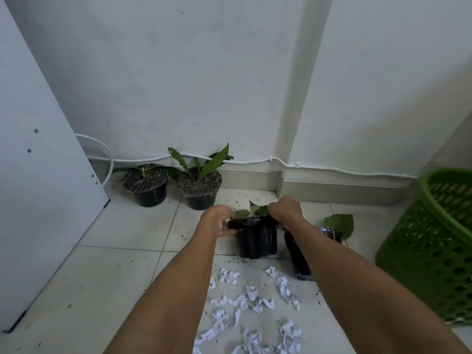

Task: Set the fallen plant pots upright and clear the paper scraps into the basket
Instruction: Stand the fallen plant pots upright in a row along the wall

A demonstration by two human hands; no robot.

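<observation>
Both hands grip the rim of a black plant pot (258, 238) that stands upright on the tiled floor (122, 236), the left hand (219, 222) closed on its left edge, the right hand (284, 209) closed on its right; just beside it on the right a second black pot (297, 254) lies tipped over, its leaf (339, 223) toward the green basket (431, 251); two more pots (150, 185) (199, 189) stand upright along the wall's base; white paper scraps (250, 302) litter the floor nearer the person.
</observation>
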